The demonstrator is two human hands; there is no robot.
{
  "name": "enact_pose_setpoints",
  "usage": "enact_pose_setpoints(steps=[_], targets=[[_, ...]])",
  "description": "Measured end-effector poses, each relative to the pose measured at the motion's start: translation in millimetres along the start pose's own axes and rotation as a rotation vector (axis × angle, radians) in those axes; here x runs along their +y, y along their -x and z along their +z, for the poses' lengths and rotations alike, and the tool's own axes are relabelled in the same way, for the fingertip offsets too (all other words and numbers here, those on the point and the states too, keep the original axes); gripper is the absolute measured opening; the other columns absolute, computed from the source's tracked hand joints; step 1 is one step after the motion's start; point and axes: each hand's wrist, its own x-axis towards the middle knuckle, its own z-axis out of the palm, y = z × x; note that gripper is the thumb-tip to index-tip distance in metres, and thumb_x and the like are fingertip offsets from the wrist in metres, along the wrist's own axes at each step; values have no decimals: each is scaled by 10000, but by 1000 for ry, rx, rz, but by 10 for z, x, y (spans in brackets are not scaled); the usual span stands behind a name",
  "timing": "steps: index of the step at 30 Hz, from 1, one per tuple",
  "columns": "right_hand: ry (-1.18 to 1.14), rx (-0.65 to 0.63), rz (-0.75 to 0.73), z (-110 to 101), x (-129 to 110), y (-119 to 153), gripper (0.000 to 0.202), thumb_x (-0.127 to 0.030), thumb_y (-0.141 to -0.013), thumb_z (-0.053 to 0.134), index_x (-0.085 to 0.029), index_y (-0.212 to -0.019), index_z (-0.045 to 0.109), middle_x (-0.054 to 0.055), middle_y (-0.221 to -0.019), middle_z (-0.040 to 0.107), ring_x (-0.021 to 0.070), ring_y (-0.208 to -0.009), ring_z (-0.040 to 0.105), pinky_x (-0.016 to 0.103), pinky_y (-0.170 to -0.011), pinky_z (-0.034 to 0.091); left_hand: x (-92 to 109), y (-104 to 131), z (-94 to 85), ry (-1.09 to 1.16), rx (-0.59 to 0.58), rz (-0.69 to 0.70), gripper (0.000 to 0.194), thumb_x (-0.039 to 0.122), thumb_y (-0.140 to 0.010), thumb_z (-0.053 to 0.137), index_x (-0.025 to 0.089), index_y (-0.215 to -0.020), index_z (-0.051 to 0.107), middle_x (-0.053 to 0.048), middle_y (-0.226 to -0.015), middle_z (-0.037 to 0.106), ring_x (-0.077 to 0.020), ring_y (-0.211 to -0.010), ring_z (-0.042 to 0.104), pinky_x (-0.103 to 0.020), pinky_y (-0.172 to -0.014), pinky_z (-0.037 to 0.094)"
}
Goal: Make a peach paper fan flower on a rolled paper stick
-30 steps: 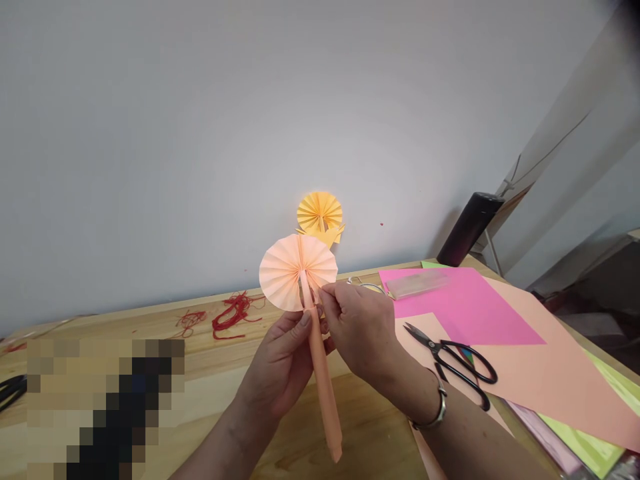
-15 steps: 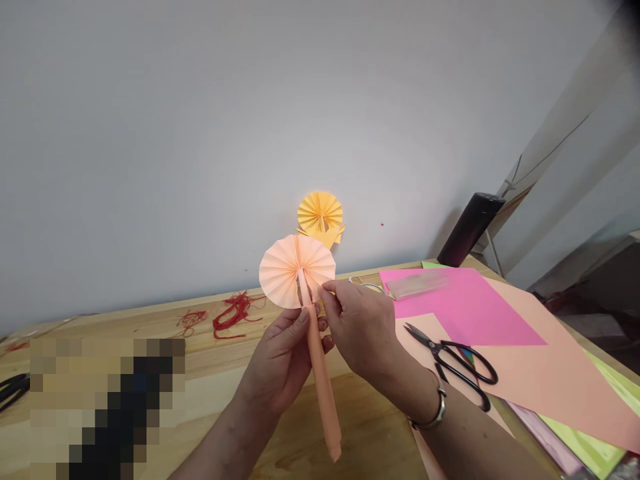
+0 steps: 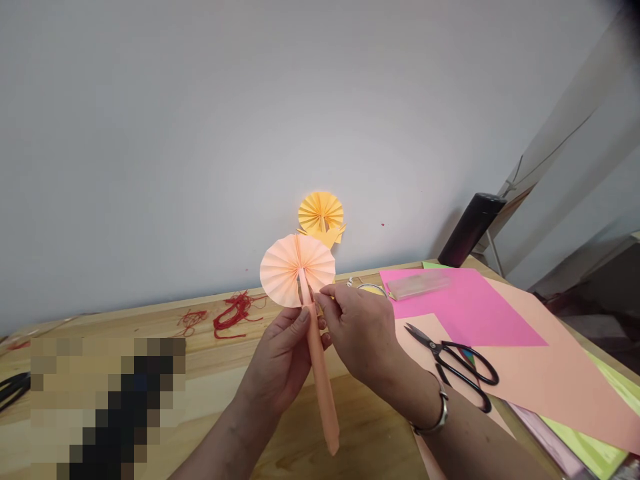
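A peach paper fan (image 3: pixel 297 263), pleated into a round shape on a rolled paper handle (image 3: pixel 323 383), is held up over the table. My left hand (image 3: pixel 283 350) is closed round the top of the handle, thumb in front, just under the pleats. Beside it, my right hand (image 3: pixel 357 327) pinches at the junction of pleats and handle, on the fan's right side. What its fingertips press on is partly hidden. Behind, a yellow-orange paper fan (image 3: pixel 321 212) stands by the wall.
Black-handled scissors (image 3: pixel 450 363) lie on peach paper at the right, near a pink sheet (image 3: pixel 490 307). Red thread (image 3: pixel 235 313) lies in tangles on the wooden table (image 3: pixel 215 373). A black cylinder (image 3: pixel 470 230) leans by the wall. Another black handle (image 3: pixel 14 390) shows at the left edge.
My right fingertips have shifted slightly down and left, from the pleats' lower right edge to the top of the handle. The handle's lower end has moved slightly up; my left hand keeps its hold.
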Motion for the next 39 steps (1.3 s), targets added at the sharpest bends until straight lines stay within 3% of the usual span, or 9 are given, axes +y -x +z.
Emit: enact_pose_setpoints(steps=[7, 16, 29, 35, 39], targets=[[-2, -86, 81, -29, -24, -23, 264, -258, -854, 498, -191, -621, 601, -10, -526, 621, 117, -472, 523, 251, -481, 178, -28, 1, -4, -19, -19, 35, 171, 190, -805, 606, 194, -961, 675, -61, -989, 694, -191, -931, 625, -291, -771, 489], [-60, -140, 123, -60, -41, -30, 250, -248, -848, 512, -188, -618, 588, -23, -523, 608, 99, -452, 511, 239, -470, 198, -48, -15, -29, -52, 1, 38, 220, 208, -766, 657, 202, -985, 678, -63, -982, 702, -198, -922, 631, -299, -769, 487], [-69, -115, 114, -70, -48, -24, 268, -251, -842, 495, -186, -587, 547, -34, -505, 586, 97, -452, 455, 240, -474, 189, -34, 1, -27, -45, -10, 21, 170, 194, -788, 629, 188, -951, 678, -54, -902, 687, -160, -798, 624, -270, -700, 498], [-163, 6, 185, -125, 98, -103, 210, -243, -852, 496, -185, -708, 637, -21, -553, 602, 100, -493, 494, 224, -513, 296, -2, 2, -8, -19, 64, 31, 107, 162, -775, 638, 141, -875, 673, -17, -741, 595, -107, -666, 553, -256, -621, 503], [-189, 130, 111, -105, 227, -177, 149, -189, -835, 521, -170, -890, 659, 12, -698, 645, 131, -624, 551, 237, -597, 372, 8, -4, 10, 12, 76, 35, 83, 141, -771, 633, 131, -847, 665, -14, -763, 564, -107, -672, 537, -252, -581, 497]])
